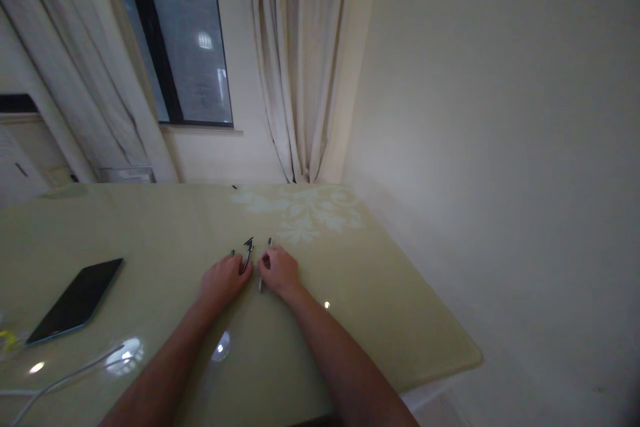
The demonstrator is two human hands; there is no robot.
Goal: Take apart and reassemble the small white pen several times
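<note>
My left hand point(223, 280) is closed around a small dark and silver tool point(249, 252) with a curved arm and a forked-looking tip; its exact kind cannot be made out. Another short dark end point(233, 253) pokes out above the knuckles of that hand. In my right hand point(281, 271), the fingers pinch a slim pen-like stick point(261, 285). Its dark end shows above the fingers and its pale end below. Both hands are close together, low over the table point(380, 300), with a narrow gap between them.
A dark tablet point(77, 300) lies on the table to the left. Nearer me are a white cable point(75, 372) and a yellow item point(7, 340) at the left edge. A small dark piece point(235, 187) sits by the far edge. A wall point(490, 147) runs along the right.
</note>
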